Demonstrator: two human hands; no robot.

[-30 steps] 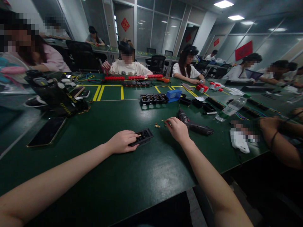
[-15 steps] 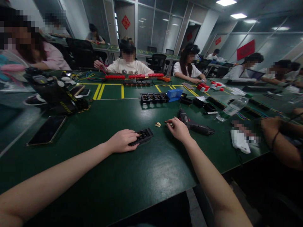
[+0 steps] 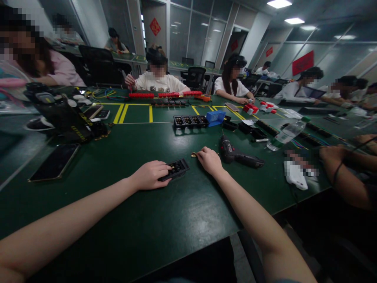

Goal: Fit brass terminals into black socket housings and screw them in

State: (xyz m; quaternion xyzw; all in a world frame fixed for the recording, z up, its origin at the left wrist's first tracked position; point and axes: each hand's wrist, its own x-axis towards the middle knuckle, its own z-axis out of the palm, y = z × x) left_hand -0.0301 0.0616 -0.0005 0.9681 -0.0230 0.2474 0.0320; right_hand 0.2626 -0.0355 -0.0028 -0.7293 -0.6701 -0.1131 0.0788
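Observation:
My left hand (image 3: 150, 175) is closed on the near end of a black plastic housing (image 3: 180, 169) lying on the table, its fingertips reaching inside. Brass-coloured parts show in the housing's compartments, though partly hidden by the fingers. To the right of it, my right hand (image 3: 209, 161) is low over the table with thumb and fingers pinched at a small brass plate (image 3: 193, 155). The fingertips partly cover the brass, so how many pieces lie there cannot be made out. Just beyond this hand lies a black cordless screwdriver (image 3: 240, 156).
A black compartment strip (image 3: 190, 122) with brass parts stands ahead, touching a blue box (image 3: 216, 118). A plastic bottle (image 3: 285, 135) lies tilted at right. On the left are a phone (image 3: 55, 162) and a black bag (image 3: 67, 114). A neighbour's arm (image 3: 341, 165) rests at right.
My right hand has moved left from beside the screwdriver to the small brass plates. The left hand keeps its hold on the housing. The view has shifted slightly.

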